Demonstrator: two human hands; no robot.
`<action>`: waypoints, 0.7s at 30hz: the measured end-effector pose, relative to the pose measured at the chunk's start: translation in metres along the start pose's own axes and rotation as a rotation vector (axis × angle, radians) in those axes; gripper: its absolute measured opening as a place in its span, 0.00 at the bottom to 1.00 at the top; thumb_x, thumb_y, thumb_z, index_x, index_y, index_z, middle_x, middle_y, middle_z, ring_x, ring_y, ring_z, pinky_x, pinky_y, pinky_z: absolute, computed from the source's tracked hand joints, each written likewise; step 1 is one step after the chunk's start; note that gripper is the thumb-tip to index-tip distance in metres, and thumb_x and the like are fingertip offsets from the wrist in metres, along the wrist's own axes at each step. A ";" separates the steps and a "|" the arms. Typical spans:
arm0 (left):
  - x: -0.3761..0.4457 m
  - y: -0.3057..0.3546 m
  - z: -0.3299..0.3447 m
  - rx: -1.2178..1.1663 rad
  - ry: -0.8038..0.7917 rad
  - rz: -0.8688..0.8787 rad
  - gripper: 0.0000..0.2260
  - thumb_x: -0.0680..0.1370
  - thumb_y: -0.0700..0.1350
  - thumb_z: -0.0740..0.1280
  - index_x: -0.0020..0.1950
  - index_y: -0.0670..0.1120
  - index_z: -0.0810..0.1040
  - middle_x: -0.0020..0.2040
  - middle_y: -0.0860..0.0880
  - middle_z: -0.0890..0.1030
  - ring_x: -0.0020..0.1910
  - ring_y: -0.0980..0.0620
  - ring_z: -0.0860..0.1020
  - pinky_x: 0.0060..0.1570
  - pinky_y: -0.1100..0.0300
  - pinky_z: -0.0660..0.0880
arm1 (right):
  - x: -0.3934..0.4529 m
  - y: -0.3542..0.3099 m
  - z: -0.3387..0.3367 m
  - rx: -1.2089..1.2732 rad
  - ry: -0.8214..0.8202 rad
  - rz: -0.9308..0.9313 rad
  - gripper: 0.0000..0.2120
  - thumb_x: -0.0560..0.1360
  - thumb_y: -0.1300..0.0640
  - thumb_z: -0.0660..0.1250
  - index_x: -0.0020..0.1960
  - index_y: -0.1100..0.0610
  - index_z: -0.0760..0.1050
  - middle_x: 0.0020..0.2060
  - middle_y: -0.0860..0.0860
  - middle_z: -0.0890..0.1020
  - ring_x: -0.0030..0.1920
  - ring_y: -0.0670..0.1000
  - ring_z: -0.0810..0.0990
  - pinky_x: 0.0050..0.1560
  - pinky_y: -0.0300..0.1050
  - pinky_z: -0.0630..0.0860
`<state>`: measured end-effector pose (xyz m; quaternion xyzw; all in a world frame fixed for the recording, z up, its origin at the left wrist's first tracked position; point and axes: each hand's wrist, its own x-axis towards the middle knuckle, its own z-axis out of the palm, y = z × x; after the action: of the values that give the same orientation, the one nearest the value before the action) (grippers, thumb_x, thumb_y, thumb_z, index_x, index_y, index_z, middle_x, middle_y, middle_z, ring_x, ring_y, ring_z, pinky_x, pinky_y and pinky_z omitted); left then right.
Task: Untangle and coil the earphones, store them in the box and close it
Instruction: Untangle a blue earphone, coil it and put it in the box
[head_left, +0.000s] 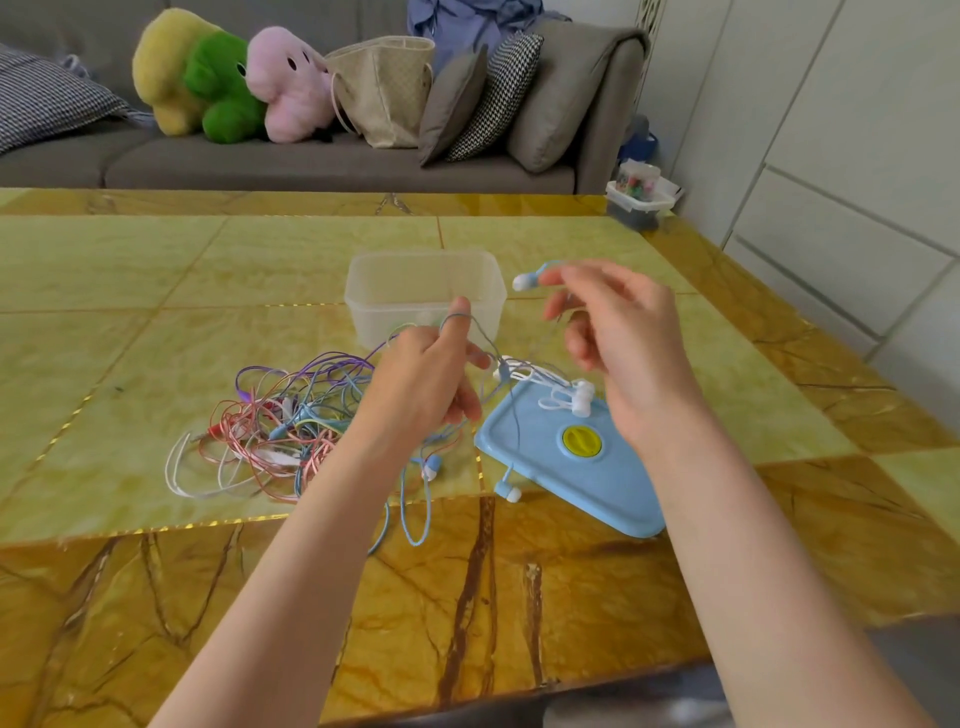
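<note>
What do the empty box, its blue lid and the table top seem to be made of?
Box: probably thin, frosted translucent plastic, since the table shows faintly through its walls.
Blue lid: looks like matte moulded plastic, with a raised rim and a yellow round valve.
Table top: glossy, veined, marble-like surface with reflections; real stone or imitation, I cannot tell.

My left hand (423, 376) and right hand (621, 343) are bare: no sleeves, rings, watch or gloves on either forearm.

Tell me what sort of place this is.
Most likely a home living room: a grey sofa with plush toys and cushions stands behind the marble-patterned table where the earphones are being untangled.
</note>
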<state>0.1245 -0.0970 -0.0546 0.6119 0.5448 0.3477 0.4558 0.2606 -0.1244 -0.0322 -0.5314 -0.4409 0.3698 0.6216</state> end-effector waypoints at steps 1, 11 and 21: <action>0.001 0.000 -0.001 -0.062 0.005 -0.030 0.21 0.82 0.54 0.50 0.46 0.43 0.77 0.22 0.48 0.77 0.19 0.55 0.71 0.27 0.61 0.65 | 0.001 -0.002 -0.002 0.053 0.058 0.001 0.10 0.76 0.62 0.61 0.39 0.58 0.78 0.26 0.48 0.77 0.21 0.45 0.63 0.22 0.35 0.57; 0.000 -0.001 -0.018 -0.450 -0.032 -0.095 0.10 0.77 0.37 0.63 0.57 0.47 0.75 0.42 0.50 0.78 0.37 0.55 0.75 0.32 0.65 0.73 | 0.008 0.002 -0.021 -0.237 0.018 0.127 0.08 0.73 0.63 0.63 0.38 0.60 0.78 0.19 0.48 0.68 0.18 0.44 0.59 0.18 0.33 0.54; -0.001 0.026 -0.018 0.156 -0.039 0.561 0.07 0.76 0.40 0.63 0.46 0.52 0.77 0.28 0.56 0.78 0.24 0.55 0.68 0.27 0.64 0.66 | -0.001 -0.006 -0.011 -0.329 -0.335 0.000 0.18 0.75 0.65 0.65 0.62 0.51 0.72 0.57 0.44 0.77 0.30 0.46 0.77 0.24 0.37 0.68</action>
<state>0.1166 -0.0949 -0.0244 0.7784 0.3707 0.4056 0.3037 0.2703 -0.1298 -0.0273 -0.5566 -0.5924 0.3760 0.4448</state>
